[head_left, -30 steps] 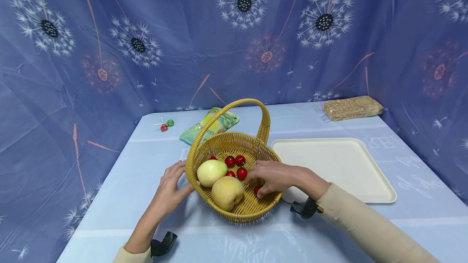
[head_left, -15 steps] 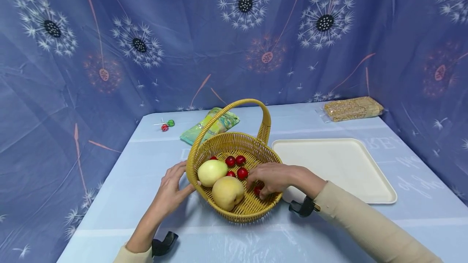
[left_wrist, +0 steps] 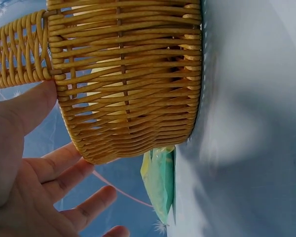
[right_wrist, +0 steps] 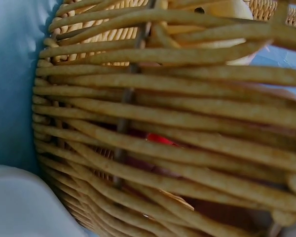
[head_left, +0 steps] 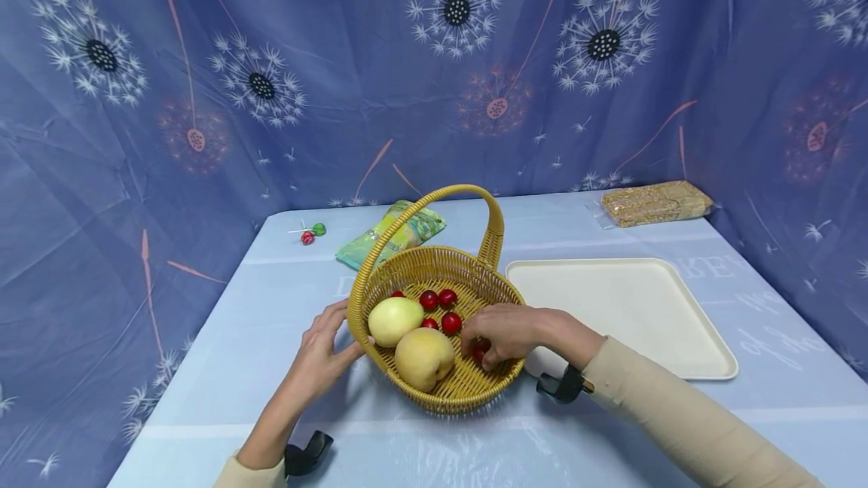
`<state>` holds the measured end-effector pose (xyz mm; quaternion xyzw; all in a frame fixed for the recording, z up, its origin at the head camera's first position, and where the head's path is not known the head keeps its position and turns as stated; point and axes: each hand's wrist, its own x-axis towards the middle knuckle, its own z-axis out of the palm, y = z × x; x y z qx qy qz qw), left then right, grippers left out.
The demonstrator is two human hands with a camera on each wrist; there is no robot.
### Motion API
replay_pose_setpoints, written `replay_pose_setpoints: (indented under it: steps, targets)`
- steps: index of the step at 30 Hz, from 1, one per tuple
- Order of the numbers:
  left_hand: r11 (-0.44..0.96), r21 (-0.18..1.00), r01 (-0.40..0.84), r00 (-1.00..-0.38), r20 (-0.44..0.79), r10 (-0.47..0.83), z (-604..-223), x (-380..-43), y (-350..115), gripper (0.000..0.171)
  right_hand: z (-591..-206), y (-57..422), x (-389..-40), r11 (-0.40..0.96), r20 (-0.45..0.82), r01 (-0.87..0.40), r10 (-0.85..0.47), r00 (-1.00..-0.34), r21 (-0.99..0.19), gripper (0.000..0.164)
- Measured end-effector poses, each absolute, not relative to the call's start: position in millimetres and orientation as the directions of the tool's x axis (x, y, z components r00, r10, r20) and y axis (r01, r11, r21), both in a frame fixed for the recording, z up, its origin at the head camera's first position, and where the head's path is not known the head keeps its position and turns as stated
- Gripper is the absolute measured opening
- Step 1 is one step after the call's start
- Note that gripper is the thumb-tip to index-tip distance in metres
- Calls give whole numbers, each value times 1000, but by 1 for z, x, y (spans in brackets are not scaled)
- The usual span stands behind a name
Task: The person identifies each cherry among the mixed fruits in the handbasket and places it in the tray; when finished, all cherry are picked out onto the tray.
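A yellow wicker basket [head_left: 453, 403] with an arched handle stands mid-table. Inside lie a pale green-yellow fruit [head_left: 395, 321], a larger yellow, peach-like fruit [head_left: 424, 359] and several red cherries [head_left: 451, 323]. My left hand [head_left: 324, 356] touches the basket's left side. In the left wrist view its thumb rests at the rim beside the handle's base, and the other fingers spread loosely along the rim. My right hand [head_left: 505, 333] reaches inside over the right rim, fingers curled round a cherry [head_left: 479, 353]. Through the weave, the right wrist view shows only a bit of red.
An off-white tray [head_left: 624, 315] lies right of the basket, close to its side. Behind the basket is a green-yellow snack bag [head_left: 366, 245]. Two lollipops [head_left: 312, 232] lie back left, and a packet of brown grainy food [head_left: 654, 203] back right. A patterned blue curtain surrounds the table.
My right hand's fingers have closed in round the cherry near the basket's right wall, covering more of it. The left hand stays at the basket's side.
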<state>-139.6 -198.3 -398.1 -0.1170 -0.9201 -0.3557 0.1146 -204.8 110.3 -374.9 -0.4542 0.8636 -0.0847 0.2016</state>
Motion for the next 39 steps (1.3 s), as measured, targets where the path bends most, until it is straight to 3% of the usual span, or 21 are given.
replay_pose_setpoints:
  steps: [10, 25, 39]
  targets:
    - [682, 676, 278, -957, 256, 136, -398, -139, -198, 47, -373, 115, -205, 516, -163, -763, -854, -494, -390, 20]
    - [679, 687, 258, -965, 215, 150, -398, -139, -199, 53, -351, 135, -200, 480, 85, -752, -816, -572, -451, 26]
    - [673, 688, 272, -962, 224, 159, -398, -139, -199, 54, -334, 175, -191, 447, 284, -688, -679, -677, -571, 31]
